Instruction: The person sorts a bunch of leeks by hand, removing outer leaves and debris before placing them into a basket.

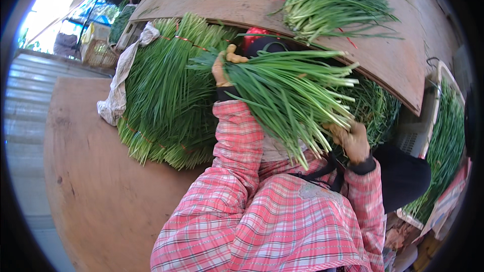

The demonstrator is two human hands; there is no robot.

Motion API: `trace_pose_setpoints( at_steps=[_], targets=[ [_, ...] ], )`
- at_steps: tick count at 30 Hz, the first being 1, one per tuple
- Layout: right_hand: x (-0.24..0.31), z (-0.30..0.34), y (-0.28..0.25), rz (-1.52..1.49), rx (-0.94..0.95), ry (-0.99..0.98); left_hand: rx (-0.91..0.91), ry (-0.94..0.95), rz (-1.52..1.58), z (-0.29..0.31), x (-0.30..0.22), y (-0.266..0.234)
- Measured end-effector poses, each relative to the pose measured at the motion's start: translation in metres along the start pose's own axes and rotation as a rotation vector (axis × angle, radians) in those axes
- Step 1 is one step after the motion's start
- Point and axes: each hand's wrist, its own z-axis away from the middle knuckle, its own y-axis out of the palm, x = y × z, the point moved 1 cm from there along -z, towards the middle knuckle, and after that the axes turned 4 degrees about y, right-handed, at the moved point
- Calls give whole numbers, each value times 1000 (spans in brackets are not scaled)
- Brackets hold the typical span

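A loose bunch of garlic chives [287, 78] lies across my lap area, leaf tips at left and pale stalk ends at right. My left hand [222, 68] is closed around its leafy end, with the finger ends showing above the leaves. At the lower stalk ends, my right hand [354, 141] has its fingers curled in against the stalks; some fingertips are hidden. Left of the bunch stands a large pile of chives [166, 80], bound with thin red ties. On the wooden board ahead rests another loose bunch of chives [333, 7].
The wooden board [201, 0] spans the far side, its edge close beyond my hands. More greens [375, 108] sit beneath it at right. A white crate [431, 116] of greens stands far right. A whitish cloth [123, 75] hangs beside the bound pile, above a brown wooden panel [101, 171].
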Motion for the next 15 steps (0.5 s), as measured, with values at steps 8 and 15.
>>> trace_pose_setpoints(
  at_steps=[8,15],
  targets=[
    [-5,40,-10,-100,-128,74,56,-204,201,-8,31,19],
    [-9,73,-64,234,-281,245,-258,-167,-313,-13,24,29]
  ],
)
